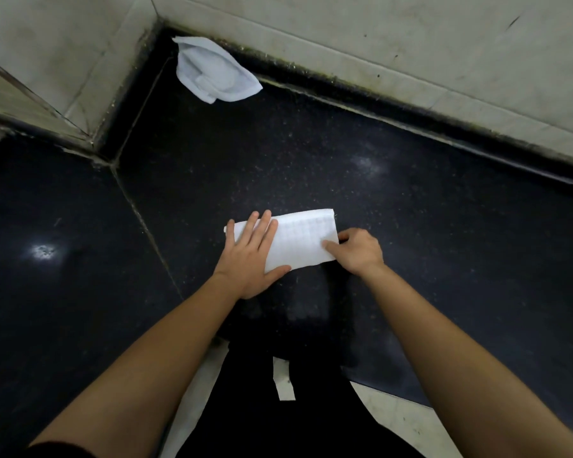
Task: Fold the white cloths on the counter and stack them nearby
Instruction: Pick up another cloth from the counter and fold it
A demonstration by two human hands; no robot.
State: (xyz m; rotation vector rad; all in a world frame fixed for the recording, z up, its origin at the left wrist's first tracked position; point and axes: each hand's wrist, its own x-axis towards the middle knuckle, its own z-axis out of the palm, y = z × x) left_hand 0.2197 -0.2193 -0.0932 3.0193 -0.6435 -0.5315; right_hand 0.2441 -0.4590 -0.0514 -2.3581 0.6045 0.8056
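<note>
Black speckled counter [411,226] carries a folded white cloth [303,239]. Left hand [248,256] presses flat and open on it; right hand [358,249] pinches its right edge. Another cloth [212,71] lies crumpled in the far corner.

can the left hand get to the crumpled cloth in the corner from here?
Probably yes. The counter between the left hand and the crumpled cloth is bare, nothing blocks the path. It would have to lift off the folded cloth and stretch far forward.
</note>
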